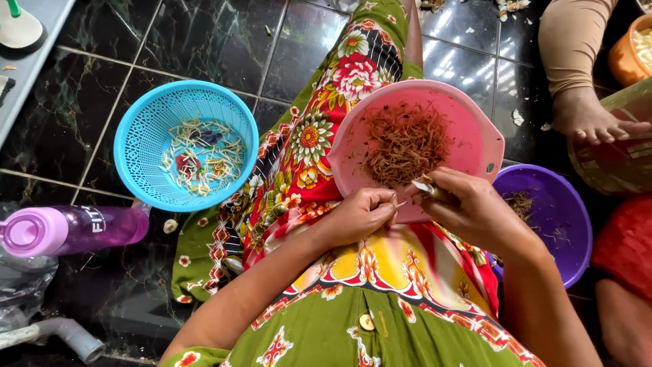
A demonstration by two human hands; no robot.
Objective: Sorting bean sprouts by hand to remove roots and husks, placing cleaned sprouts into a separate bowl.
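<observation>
Head view, looking down at a seated person's lap on a dark marble-patterned tiled floor [204,41]. The left hand [360,216] has its fingers [387,207] pinched together on a thin pale sprout-like strand [402,203], whose tip shows just beyond the fingertips. The right hand [468,207], directly opposite and almost touching the left, has its fingers [435,187] closed around a small pale piece [422,185]; whether this is a tool or more of the same stuff cannot be told. Both hands meet over the near rim of a round pink plastic bowl [475,136], which rests on the lap and holds a heap of brown thread-like trimmings [405,143] just beyond the fingers. The lap is covered by a green, red and yellow flower-printed garment [339,319].

Well to the left of the left fingers stands a round blue perforated plastic basket [142,122] on the floor, with pale sprouts [204,160] scattered inside. Nearer and further left lies a purple plastic bottle with a pink cap [75,230] on its side. To the right of the right fingers, partly under the forearm, sits a round purple plastic bowl [564,217] with a few brown scraps. Beyond it, another person's bare foot [587,122] rests beside a woven basket [621,149].
</observation>
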